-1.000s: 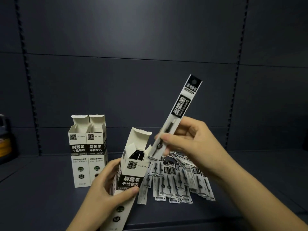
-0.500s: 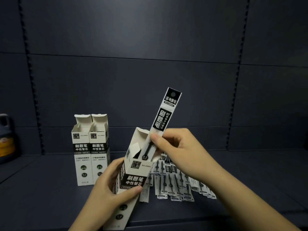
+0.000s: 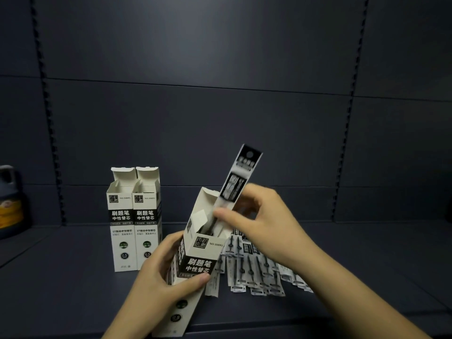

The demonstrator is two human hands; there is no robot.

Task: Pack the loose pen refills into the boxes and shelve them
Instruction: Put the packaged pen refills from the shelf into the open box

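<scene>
We see the left hand [image 3: 156,272] gripping a tilted open box [image 3: 195,260] while the right hand [image 3: 264,223] pinches a packaged refill [image 3: 241,177] — its lower end already inside. Loose refills [image 3: 256,272] lie just behind on the shelf [image 3: 73,277] (two open boxes [image 3: 134,228] stand left).

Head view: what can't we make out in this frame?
- Refill packet: print motion-blurred; lower end hidden inside the held box.
- Held box: fill level hidden by its walls and the right hand; its bottom covered by the left hand.
- Two standing boxes: contents hidden by their walls.
- Loose refills: count unclear, overlapped, partly behind the right hand.
- Bottle: cut by left edge.
</scene>
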